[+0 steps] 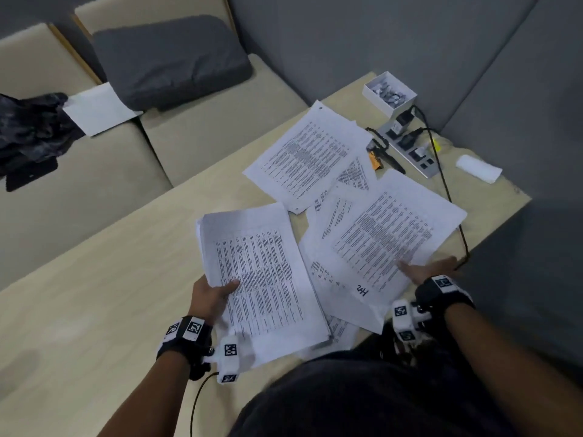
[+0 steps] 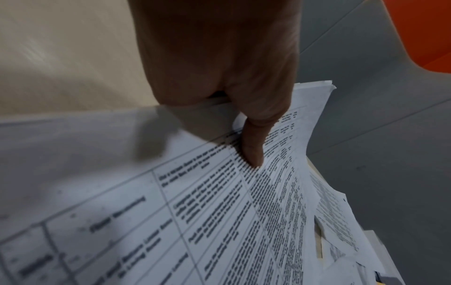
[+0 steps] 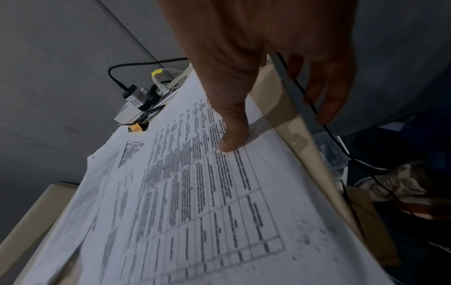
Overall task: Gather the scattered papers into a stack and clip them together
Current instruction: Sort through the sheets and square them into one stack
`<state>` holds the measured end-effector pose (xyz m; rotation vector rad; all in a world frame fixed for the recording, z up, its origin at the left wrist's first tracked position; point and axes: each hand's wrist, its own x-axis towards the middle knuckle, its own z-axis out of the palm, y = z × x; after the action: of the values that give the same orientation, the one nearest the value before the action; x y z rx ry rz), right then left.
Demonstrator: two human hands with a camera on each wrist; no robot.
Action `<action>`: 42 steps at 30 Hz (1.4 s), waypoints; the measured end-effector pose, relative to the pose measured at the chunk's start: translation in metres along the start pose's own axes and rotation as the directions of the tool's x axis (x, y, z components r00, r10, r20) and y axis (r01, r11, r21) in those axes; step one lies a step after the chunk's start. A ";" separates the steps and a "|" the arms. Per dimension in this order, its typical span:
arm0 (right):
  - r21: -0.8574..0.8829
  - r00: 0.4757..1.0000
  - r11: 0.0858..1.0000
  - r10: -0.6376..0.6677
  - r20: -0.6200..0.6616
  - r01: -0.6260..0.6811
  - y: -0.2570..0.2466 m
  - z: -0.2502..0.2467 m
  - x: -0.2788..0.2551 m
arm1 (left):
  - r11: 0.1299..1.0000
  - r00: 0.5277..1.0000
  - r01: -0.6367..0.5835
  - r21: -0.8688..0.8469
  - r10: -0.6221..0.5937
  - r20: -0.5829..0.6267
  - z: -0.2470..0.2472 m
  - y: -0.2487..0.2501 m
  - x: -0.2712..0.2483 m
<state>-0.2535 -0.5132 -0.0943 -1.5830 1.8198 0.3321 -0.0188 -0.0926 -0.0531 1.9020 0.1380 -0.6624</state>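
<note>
— Which way does that stack (image 1: 265, 279) run?
— Lengthways away from me, tilted leftward, gripped in my left hand (image 1: 211, 294) with the thumb on top, above the table (image 1: 110, 294).
— And your right hand (image 1: 432, 269)?
— Fingers loosely spread, thumb touching the nearest loose sheet (image 1: 388, 234); further sheets (image 1: 309, 152) lie beyond.

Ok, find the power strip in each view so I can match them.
Head: power strip at upper right, on the table's far end, below the white box.
Left wrist: not in it.
Right wrist: upper left of centre, behind the papers' far edge.
Shared landmark: the orange tag beside the strip.
</note>
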 end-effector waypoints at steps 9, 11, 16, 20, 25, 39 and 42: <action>-0.087 0.976 0.973 -0.207 0.067 0.212 0.031 0.010 -0.085 | 0.994 1.000 -0.009 0.106 0.009 0.002 -0.030 -0.005 0.000; -0.038 0.983 0.982 -0.184 0.017 0.185 0.033 0.012 -0.094 | 0.993 1.000 -0.012 0.117 0.012 0.003 -0.036 -0.010 0.000; 0.066 0.997 0.995 -0.074 -0.033 0.076 0.016 0.029 -0.126 | 0.987 0.999 -0.039 0.155 0.033 0.038 -0.037 -0.016 -0.005; 0.096 0.998 0.995 -0.045 0.046 0.041 0.002 0.042 -0.141 | 0.986 0.998 -0.032 0.163 0.023 0.057 -0.032 -0.019 -0.012; 0.083 0.997 0.993 -0.081 -0.022 0.082 -0.005 0.045 -0.149 | 0.976 0.999 -0.014 0.216 0.003 0.053 -0.034 -0.025 -0.007; 0.343 0.947 0.896 -0.318 0.055 0.281 -0.027 0.057 -0.152 | 0.938 0.992 -0.021 0.346 -0.024 0.124 -0.008 -0.006 0.001; 0.316 0.856 0.807 -0.516 -0.035 0.499 -0.033 0.041 -0.163 | 0.936 0.991 -0.025 0.352 -0.023 0.129 -0.006 -0.001 -0.001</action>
<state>-0.2060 -0.3709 -0.0121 -1.7297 1.2565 -0.1617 -0.0175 -0.0864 -0.0516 2.1929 -0.0726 -0.8548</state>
